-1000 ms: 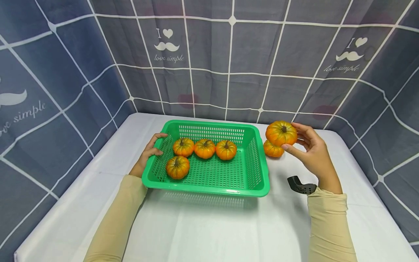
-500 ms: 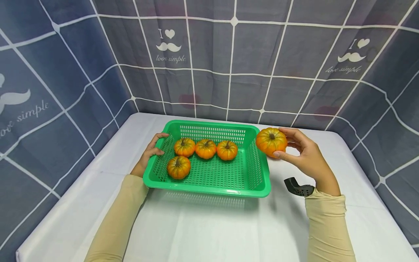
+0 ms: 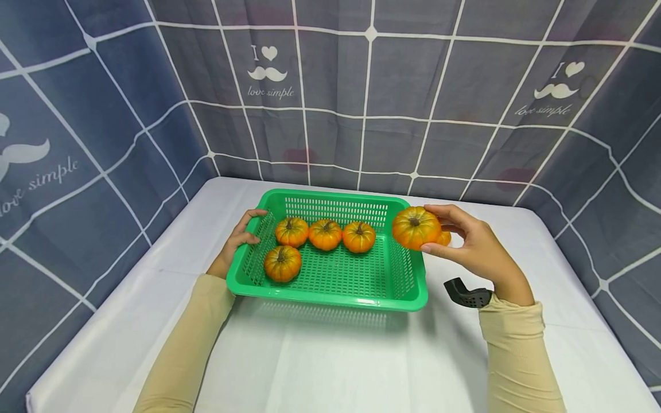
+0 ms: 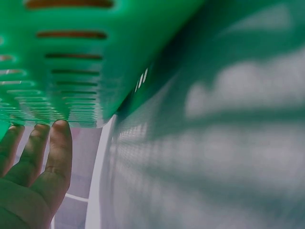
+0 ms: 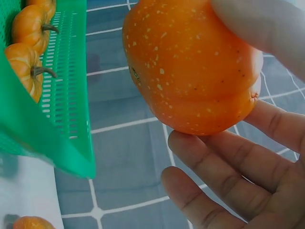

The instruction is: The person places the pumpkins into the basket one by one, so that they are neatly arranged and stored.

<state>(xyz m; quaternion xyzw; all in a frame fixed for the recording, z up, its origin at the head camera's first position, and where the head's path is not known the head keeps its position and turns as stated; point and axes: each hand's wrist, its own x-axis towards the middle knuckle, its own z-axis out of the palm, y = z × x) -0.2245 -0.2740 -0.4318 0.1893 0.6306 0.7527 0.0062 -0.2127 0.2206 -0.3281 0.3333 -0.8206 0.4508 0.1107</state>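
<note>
In the head view my left hand (image 3: 236, 242) grips the left rim of a green plastic basket (image 3: 330, 303); the left wrist view has its fingers (image 4: 58, 152) against the slotted outer wall. Several small orange pumpkins (image 3: 325, 234) sit inside, most in a row at the back and one pumpkin (image 3: 282, 264) in front at the left. My right hand (image 3: 477, 244) pinches another pumpkin (image 3: 415, 228) between thumb and fingers, above the basket's right rim. Behind that hand a further pumpkin (image 3: 443, 238) rests on the table, partly hidden.
A white cloth covers the table (image 3: 330, 361). Grey-blue curtain (image 3: 330, 80) with white grid lines stands behind and at both sides. A black strap-like piece (image 3: 467, 293) sticks out from the right wrist.
My right hand has carried its pumpkin left and slightly down, from above the pumpkin on the table to the basket's right rim. The left hand and basket have hardly moved.
</note>
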